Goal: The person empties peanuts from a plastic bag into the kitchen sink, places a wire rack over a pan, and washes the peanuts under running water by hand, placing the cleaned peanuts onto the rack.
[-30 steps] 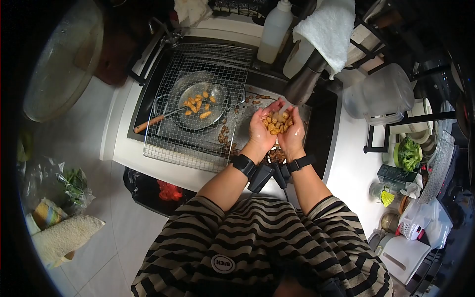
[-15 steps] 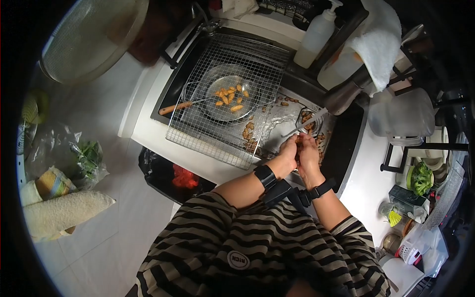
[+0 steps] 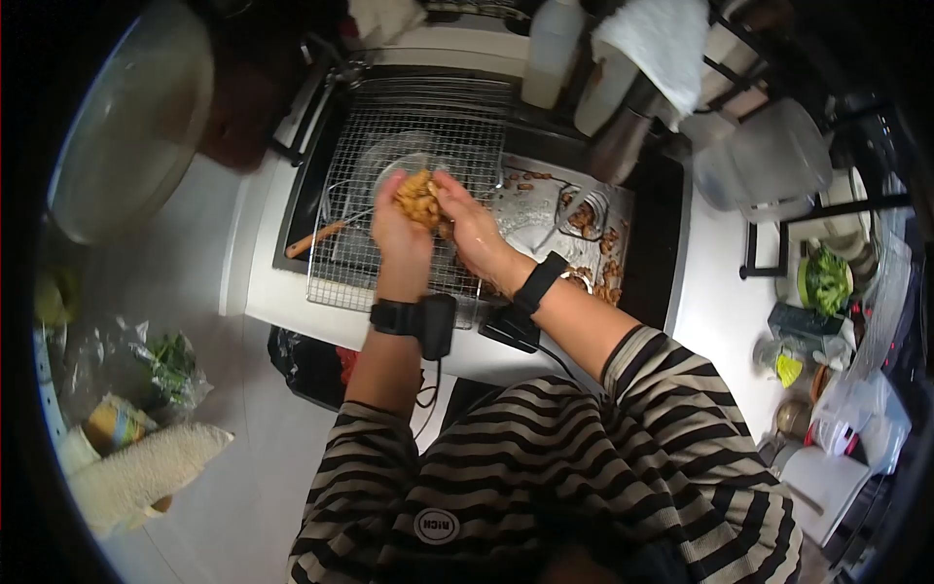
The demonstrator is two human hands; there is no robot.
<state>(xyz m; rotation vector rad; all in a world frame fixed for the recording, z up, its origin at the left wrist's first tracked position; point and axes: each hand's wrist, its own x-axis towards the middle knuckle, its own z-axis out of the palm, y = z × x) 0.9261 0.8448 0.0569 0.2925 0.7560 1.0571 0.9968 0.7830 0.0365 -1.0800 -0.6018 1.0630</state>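
Note:
My left hand [image 3: 397, 238] and my right hand [image 3: 477, 232] are cupped together around a heap of small yellow-brown oval pieces [image 3: 419, 200]. Both hands are above the wire rack [image 3: 360, 268] that lies over the sink. Beneath them, partly covered, is a round mesh strainer with a wooden handle [image 3: 315, 239]. More brown pieces [image 3: 582, 216] lie in the wet metal sink [image 3: 530, 201] to the right, some of them around the drain. The exact kind of these pieces is too small to tell.
A pump bottle [image 3: 552, 54] and a white towel [image 3: 662, 49] are behind the sink. A large round sieve [image 3: 131, 127] hangs at upper left. Below the counter on the left is a black bag [image 3: 302, 365]. Clear plastic containers [image 3: 769, 161] stand on the right.
Both hands have moved up and left, from the sink to above the wire rack, with a heap of yellow-brown pieces between them. The view has shifted slightly.

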